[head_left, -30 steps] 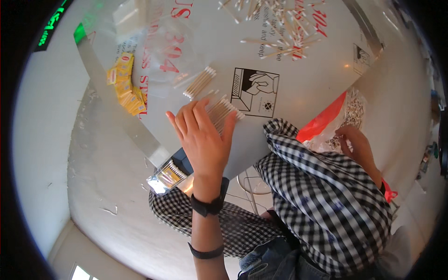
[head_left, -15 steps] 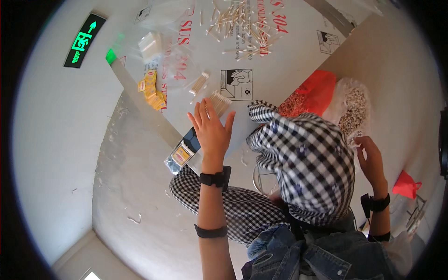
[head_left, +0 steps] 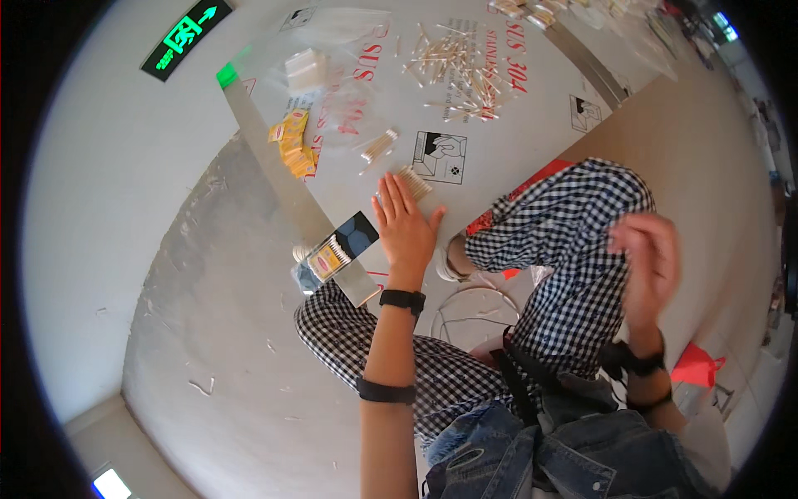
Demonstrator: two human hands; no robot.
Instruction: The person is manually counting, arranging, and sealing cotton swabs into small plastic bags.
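My left hand (head_left: pixel 407 231) lies flat with fingers out, its fingertips on a row of cotton swabs (head_left: pixel 416 181) on the metal-topped table (head_left: pixel 349 195). Just beyond lies a smaller bunch of cotton swabs (head_left: pixel 379 148). By my left wrist, at the table's near edge, a clear packet of cotton swabs with a yellow label (head_left: pixel 328 259) rests against a dark hexagon-patterned flat piece (head_left: pixel 356 234). My right hand (head_left: pixel 650 270) is raised over my right leg, away from the table. Its fingers look loosely bent but are smeared by motion, and nothing plainly shows in them.
Loose cotton swabs (head_left: pixel 465 71) are scattered at the far middle. Yellow paper labels (head_left: pixel 295 143) and a stack of clear plastic bags (head_left: pixel 305 71) lie far left. My checked trouser leg (head_left: pixel 573 208) partly covers a red bag (head_left: pixel 544 176). Another red bag (head_left: pixel 697 366) sits at right.
My right hand has come up and left from beside the floor bag of small pieces. My right leg has shifted and now hides that bag. My left hand remains at the swabs; the view has shifted.
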